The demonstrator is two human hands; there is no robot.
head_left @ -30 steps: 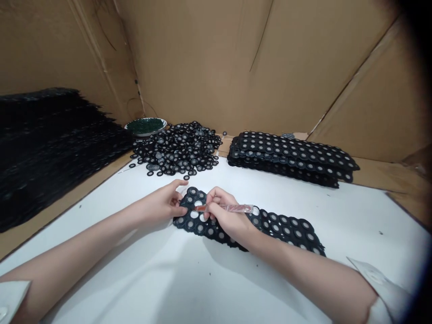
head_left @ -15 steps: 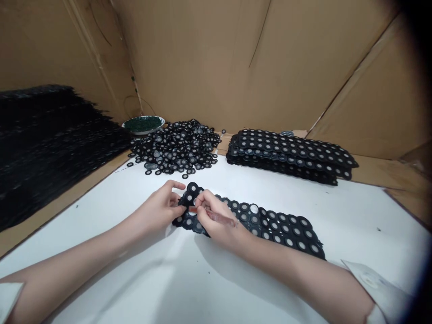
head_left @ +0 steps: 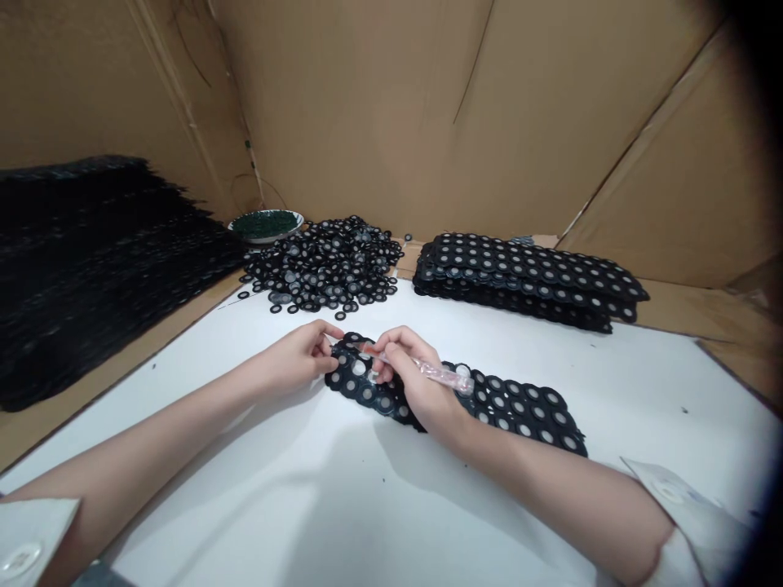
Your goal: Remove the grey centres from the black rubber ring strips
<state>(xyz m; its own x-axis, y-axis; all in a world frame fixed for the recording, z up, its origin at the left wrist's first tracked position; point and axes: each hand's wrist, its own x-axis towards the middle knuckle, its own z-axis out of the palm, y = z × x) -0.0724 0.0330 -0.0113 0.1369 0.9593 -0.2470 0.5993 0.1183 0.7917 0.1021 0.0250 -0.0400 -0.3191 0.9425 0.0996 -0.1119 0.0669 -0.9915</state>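
A black perforated sheet [head_left: 514,412] of ring parts with silver centres lies flat on the white table [head_left: 342,505]. My left hand [head_left: 299,359] pinches the sheet's left end with thumb and fingertips. My right hand [head_left: 409,379] rests on the sheet just to the right and is shut on a thin clear stick tool [head_left: 428,371] with a reddish tip. That tip points left, at the sheet's upper left corner near my left fingertips.
A heap of loose black rings [head_left: 327,265] lies at the back centre. A stack of black perforated sheets [head_left: 526,281] sits back right, a big dark pile of sheets [head_left: 91,261] at the left. A white dish [head_left: 266,224] of green bits stands behind the heap. Cardboard walls surround the table.
My right hand has shifted the stick tool's tip from the sheet's middle holes up to its upper left corner. My left hand stays pinching the sheet's end, which moved slightly.
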